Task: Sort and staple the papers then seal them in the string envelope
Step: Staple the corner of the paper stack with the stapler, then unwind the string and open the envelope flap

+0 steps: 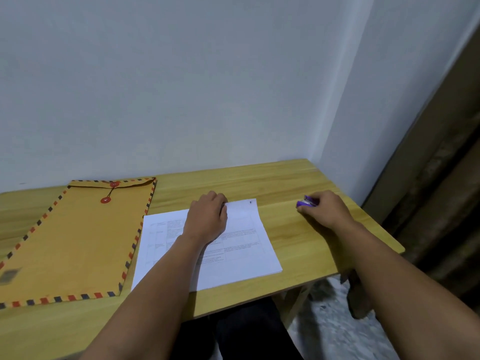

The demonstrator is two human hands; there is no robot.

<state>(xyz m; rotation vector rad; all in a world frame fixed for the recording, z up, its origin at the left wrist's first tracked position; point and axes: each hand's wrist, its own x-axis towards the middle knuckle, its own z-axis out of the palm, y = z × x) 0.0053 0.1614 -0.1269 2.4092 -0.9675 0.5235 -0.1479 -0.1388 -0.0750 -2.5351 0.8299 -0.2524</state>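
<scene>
— Papers done yet?
— Head view: white printed paper stack lies mid-frame, left hand curled on its top edge. Right hand grips small purple stapler, right of it.
— Envelope?
— Brown striped-edge string envelope waits at left, string tied. I think stapling and sealing remain.
</scene>
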